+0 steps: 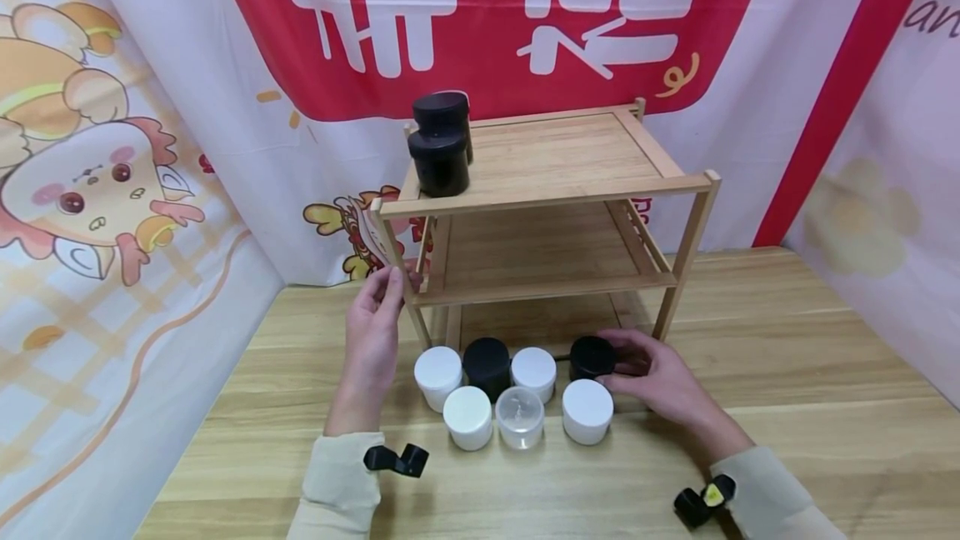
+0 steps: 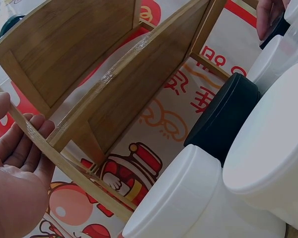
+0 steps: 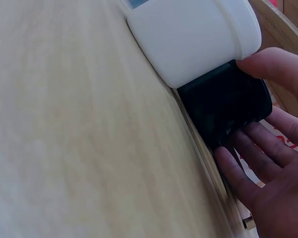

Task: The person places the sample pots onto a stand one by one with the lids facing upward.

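My left hand point(image 1: 375, 323) holds the front left post of a three-tier wooden shelf rack point(image 1: 555, 161), thumb on one side and fingers behind it. My right hand point(image 1: 656, 377) grips a black jar point(image 1: 592, 357) from its right side, with the thumb by the lid and the fingers along its wall. Directly in front of that jar is a white jar point(image 1: 587, 412). Left of them stand a second black jar point(image 1: 487, 367), white jars point(image 1: 439, 377) and a clear jar point(image 1: 520, 417). In the right wrist view, the gripped black jar point(image 3: 223, 104) sits right beside a white one point(image 3: 193, 39).
Two more black jars point(image 1: 440, 161) stand at the left end of the rack's top tier. Behind the rack hangs a printed cloth point(image 1: 495, 82), with a patterned side cloth point(image 1: 97, 340) at left. The wooden table point(image 1: 810, 373) extends to both sides.
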Demonstrator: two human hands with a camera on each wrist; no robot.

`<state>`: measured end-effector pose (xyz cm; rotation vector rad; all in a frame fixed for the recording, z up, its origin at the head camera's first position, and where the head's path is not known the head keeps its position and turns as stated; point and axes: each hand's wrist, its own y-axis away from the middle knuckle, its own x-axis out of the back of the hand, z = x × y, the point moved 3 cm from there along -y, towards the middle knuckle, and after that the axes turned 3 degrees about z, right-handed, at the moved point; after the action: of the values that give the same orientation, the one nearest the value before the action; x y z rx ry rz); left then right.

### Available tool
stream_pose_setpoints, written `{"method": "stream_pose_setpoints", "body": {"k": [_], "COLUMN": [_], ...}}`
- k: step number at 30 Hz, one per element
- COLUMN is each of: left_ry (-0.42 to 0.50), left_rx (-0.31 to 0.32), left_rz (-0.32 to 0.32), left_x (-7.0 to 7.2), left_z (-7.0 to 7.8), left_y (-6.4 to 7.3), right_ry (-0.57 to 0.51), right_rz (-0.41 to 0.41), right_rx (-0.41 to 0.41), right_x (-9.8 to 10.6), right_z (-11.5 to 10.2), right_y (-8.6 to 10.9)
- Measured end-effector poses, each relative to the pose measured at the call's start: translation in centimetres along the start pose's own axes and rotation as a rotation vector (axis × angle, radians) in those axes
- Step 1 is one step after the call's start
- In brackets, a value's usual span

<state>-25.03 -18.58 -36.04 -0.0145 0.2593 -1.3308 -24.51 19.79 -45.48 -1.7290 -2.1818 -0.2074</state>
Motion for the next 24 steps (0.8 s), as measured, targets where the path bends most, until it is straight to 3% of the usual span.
{"method": "stream_pose_setpoints", "body": {"k": [7, 13, 17, 24], "left_ry": [-0.002, 0.003, 0.004, 0.009], "left_rx": [-0.003, -0.011, -0.007, -0.008], "left_rz": [-0.007, -0.011, -0.005, -0.015], "left_x": [0.1, 0.0, 0.1, 0.0], "left_z": [0.0, 0.0, 0.1, 0.0], "left_y": [-0.1, 0.0, 0.0, 0.0], "right_ry": [-0.026, 0.007, 0.037, 0.021], "right_rz": [0.023, 0.055, 0.059, 0.064], "right_rx": [0.012, 0.004, 0.007, 0.106], "right_x": [0.2, 1.7, 2.8, 3.6], "right_z": [-0.2, -1.4, -2.9, -6.7], "right_y": [0.0, 0.1, 0.5, 1.3]}}
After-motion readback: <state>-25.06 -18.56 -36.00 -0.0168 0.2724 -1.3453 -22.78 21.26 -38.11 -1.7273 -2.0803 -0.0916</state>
